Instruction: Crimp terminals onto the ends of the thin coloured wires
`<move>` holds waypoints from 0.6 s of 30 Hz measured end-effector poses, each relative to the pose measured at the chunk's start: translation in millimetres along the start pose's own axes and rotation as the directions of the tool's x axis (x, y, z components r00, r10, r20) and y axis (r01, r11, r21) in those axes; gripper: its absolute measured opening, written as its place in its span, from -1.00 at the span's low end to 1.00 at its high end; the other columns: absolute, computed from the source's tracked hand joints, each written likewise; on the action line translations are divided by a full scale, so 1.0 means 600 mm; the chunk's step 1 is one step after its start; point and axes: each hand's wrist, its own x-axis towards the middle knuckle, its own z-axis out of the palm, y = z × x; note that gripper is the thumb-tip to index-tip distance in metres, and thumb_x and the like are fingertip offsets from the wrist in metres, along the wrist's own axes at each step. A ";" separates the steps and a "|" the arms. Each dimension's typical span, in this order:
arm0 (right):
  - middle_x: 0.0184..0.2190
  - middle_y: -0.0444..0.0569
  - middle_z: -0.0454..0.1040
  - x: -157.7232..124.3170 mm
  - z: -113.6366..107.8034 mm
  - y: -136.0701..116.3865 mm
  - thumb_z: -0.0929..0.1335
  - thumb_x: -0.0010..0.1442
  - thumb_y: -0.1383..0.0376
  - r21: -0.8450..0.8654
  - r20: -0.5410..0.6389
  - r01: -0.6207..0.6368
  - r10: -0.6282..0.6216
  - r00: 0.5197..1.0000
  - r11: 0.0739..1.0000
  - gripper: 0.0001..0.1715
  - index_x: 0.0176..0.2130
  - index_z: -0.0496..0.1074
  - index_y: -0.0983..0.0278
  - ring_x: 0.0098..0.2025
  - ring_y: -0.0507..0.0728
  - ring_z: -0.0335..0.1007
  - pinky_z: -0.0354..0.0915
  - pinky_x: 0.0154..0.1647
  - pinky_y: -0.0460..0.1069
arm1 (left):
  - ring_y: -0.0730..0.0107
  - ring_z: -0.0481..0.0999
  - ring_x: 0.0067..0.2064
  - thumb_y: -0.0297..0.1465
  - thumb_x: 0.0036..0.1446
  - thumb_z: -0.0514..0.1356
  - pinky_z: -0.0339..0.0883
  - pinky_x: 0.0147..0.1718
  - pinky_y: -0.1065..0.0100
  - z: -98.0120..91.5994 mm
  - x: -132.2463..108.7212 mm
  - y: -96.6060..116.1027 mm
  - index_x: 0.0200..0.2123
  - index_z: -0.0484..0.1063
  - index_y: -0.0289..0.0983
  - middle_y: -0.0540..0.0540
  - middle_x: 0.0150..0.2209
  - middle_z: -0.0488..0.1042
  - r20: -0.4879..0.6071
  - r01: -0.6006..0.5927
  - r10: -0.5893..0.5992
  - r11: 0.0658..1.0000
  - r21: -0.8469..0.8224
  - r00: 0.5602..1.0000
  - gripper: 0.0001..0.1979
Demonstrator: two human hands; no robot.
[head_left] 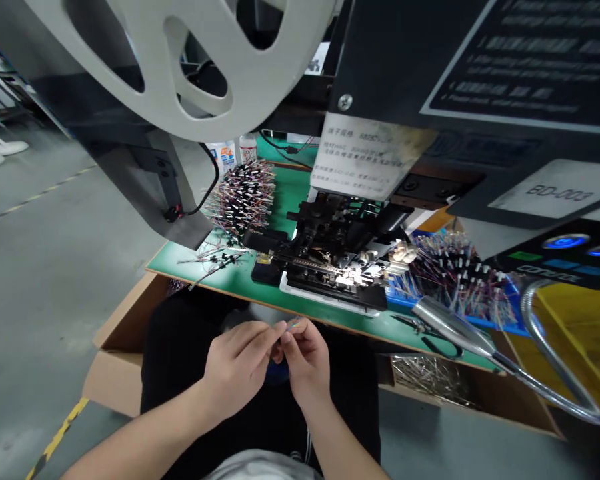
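Just above the lap [180, 347], the left hand [237, 363] and right hand [305, 363] pinch a thin coloured wire [294, 325] between closed fingertips.

The single head-worn camera is looking forward and down from above the person's lap, sitting close over the bare left hand [237, 367] and bare right hand [305, 363], and facing a green-topped workbench surface [240, 285] and a black metal crimping machine [330, 247].

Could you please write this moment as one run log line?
left hand: holding small wire | right hand: holding same wire | ahead: crimping machine
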 end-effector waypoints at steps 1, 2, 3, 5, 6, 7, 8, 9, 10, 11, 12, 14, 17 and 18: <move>-0.53 -0.19 0.39 0.002 0.004 -0.008 0.43 0.24 0.23 0.027 -0.003 0.026 -0.026 1.000 0.999 -0.79 -0.37 0.38 0.25 -0.54 -0.05 0.35 0.31 -0.52 -0.16 | 0.39 0.52 -0.28 -0.59 0.24 0.08 0.43 -0.26 0.37 0.004 0.002 0.005 0.12 0.37 -0.12 -0.09 -0.26 0.54 -0.032 -0.023 0.023 1.000 0.010 0.999 -0.56; -0.52 -0.19 0.39 0.004 0.009 -0.016 0.43 0.24 0.25 0.051 -0.001 0.049 -0.050 0.999 0.997 -0.81 -0.37 0.38 0.25 -0.54 -0.05 0.35 0.32 -0.52 -0.16 | 0.39 0.51 -0.29 -0.60 0.23 0.09 0.43 -0.28 0.37 0.005 0.006 0.011 0.14 0.36 -0.11 -0.09 -0.26 0.52 -0.051 -0.026 0.026 1.000 0.005 0.998 -0.54; -0.52 -0.20 0.39 0.007 0.012 -0.024 0.43 0.24 0.26 0.070 0.004 0.069 -0.069 0.998 0.995 -0.82 -0.37 0.38 0.25 -0.53 -0.05 0.35 0.32 -0.52 -0.17 | 0.38 0.50 -0.30 -0.59 0.23 0.09 0.44 -0.29 0.38 0.005 0.011 0.017 0.16 0.35 -0.11 -0.10 -0.26 0.51 -0.058 -0.016 0.015 1.000 -0.015 0.998 -0.53; -0.53 -0.21 0.38 0.012 0.015 -0.041 0.43 0.23 0.26 0.099 0.016 0.081 -0.083 0.996 0.992 -0.85 -0.33 0.38 0.23 -0.53 -0.05 0.34 0.31 -0.53 -0.18 | 0.38 0.48 -0.30 -0.57 0.24 0.07 0.44 -0.31 0.37 0.002 0.022 0.028 0.18 0.33 -0.10 -0.11 -0.25 0.46 -0.031 0.026 -0.030 0.993 -0.115 0.999 -0.52; -0.53 -0.22 0.37 0.015 0.015 -0.050 0.44 0.22 0.26 0.106 0.022 0.071 -0.073 0.997 0.992 -0.85 -0.29 0.38 0.21 -0.54 -0.05 0.33 0.30 -0.55 -0.18 | 0.38 0.47 -0.30 -0.57 0.25 0.06 0.44 -0.31 0.37 0.000 0.028 0.031 0.18 0.33 -0.10 -0.11 -0.24 0.44 -0.002 0.055 -0.057 0.981 -0.187 0.998 -0.53; -0.52 -0.23 0.36 0.018 0.012 -0.057 0.45 0.20 0.24 0.102 0.032 0.046 -0.050 0.998 0.994 -0.81 -0.25 0.37 0.20 -0.55 -0.05 0.31 0.28 -0.58 -0.18 | 0.38 0.46 -0.30 -0.56 0.26 0.05 0.44 -0.32 0.37 -0.001 0.033 0.033 0.16 0.34 -0.10 -0.10 -0.24 0.42 0.031 0.088 -0.083 0.962 -0.260 0.996 -0.55; -0.53 -0.23 0.34 0.022 0.009 -0.065 0.46 0.18 0.22 0.082 0.042 0.016 -0.020 0.999 0.996 -0.77 -0.23 0.36 0.19 -0.58 -0.06 0.27 0.24 -0.61 -0.19 | 0.38 0.45 -0.30 -0.55 0.26 0.06 0.44 -0.33 0.37 0.000 0.038 0.034 0.13 0.36 -0.11 -0.10 -0.24 0.41 0.065 0.122 -0.107 0.938 -0.325 0.992 -0.58; -0.54 -0.25 0.32 0.025 0.004 -0.071 0.47 0.17 0.20 0.047 0.052 -0.012 0.009 0.999 0.999 -0.75 -0.22 0.35 0.20 -0.62 -0.07 0.21 0.18 -0.65 -0.19 | 0.39 0.44 -0.31 -0.53 0.26 0.07 0.42 -0.34 0.38 0.002 0.042 0.033 0.08 0.40 -0.12 -0.09 -0.25 0.40 0.100 0.158 -0.130 0.912 -0.377 0.987 -0.63; -0.56 -0.26 0.29 0.027 -0.002 -0.077 0.47 0.16 0.19 -0.003 0.058 -0.031 0.031 0.998 1.000 -0.74 -0.25 0.35 0.21 -0.65 -0.08 0.13 0.12 -0.68 -0.20 | 0.39 0.43 -0.31 -0.51 0.27 0.09 0.40 -0.35 0.38 0.005 0.045 0.031 0.01 0.43 -0.14 -0.08 -0.26 0.39 0.128 0.188 -0.148 0.890 -0.416 0.981 -0.70; -0.58 -0.27 0.26 0.029 -0.008 -0.082 0.47 0.15 0.18 -0.061 0.057 -0.037 0.040 0.998 0.997 -0.74 -0.29 0.34 0.22 -0.66 -0.09 0.07 0.05 -0.69 -0.20 | 0.39 0.42 -0.32 -0.49 0.27 0.10 0.38 -0.36 0.39 0.010 0.048 0.028 -0.08 0.45 -0.17 -0.08 -0.27 0.39 0.152 0.214 -0.162 0.870 -0.445 0.975 -0.78; -0.60 -0.28 0.23 0.030 -0.013 -0.086 0.47 0.15 0.18 -0.122 0.047 -0.031 0.037 0.998 0.992 -0.73 -0.33 0.34 0.23 -0.66 -0.10 0.02 0.02 -0.68 -0.19 | 0.40 0.40 -0.33 -0.47 0.27 0.12 0.36 -0.37 0.39 0.016 0.051 0.025 -0.16 0.45 -0.19 -0.07 -0.29 0.38 0.173 0.234 -0.172 0.852 -0.469 0.970 -0.86; -0.62 -0.28 0.18 0.029 -0.023 -0.092 0.46 0.16 0.21 -0.251 0.009 -0.001 0.004 1.000 0.968 -0.75 -0.38 0.33 0.24 -0.63 -0.08 -0.01 0.00 -0.64 -0.17 | 0.41 0.37 -0.35 -0.43 0.28 0.13 0.31 -0.37 0.40 0.030 0.057 0.019 -0.28 0.41 -0.23 -0.04 -0.35 0.36 0.206 0.265 -0.182 0.815 -0.515 0.961 -0.92; -0.61 -0.25 0.20 0.025 -0.032 -0.099 0.42 0.18 0.25 -0.477 -0.045 0.038 -0.068 0.997 0.878 -0.80 -0.40 0.35 0.25 -0.58 -0.04 0.04 0.03 -0.58 -0.14 | 0.43 0.33 -0.35 -0.36 0.29 0.13 0.26 -0.36 0.41 0.051 0.066 0.011 -0.36 0.34 -0.25 -0.02 -0.36 0.32 0.288 0.326 -0.183 0.728 -0.602 0.940 -0.85; -0.60 -0.23 0.23 0.023 -0.035 -0.102 0.41 0.19 0.25 -0.546 -0.057 0.044 -0.089 0.994 0.837 -0.81 -0.40 0.36 0.26 -0.57 -0.04 0.07 0.04 -0.58 -0.13 | 0.43 0.33 -0.34 -0.33 0.29 0.13 0.27 -0.36 0.42 0.056 0.068 0.009 -0.36 0.33 -0.25 -0.03 -0.34 0.32 0.325 0.353 -0.176 0.687 -0.635 0.929 -0.83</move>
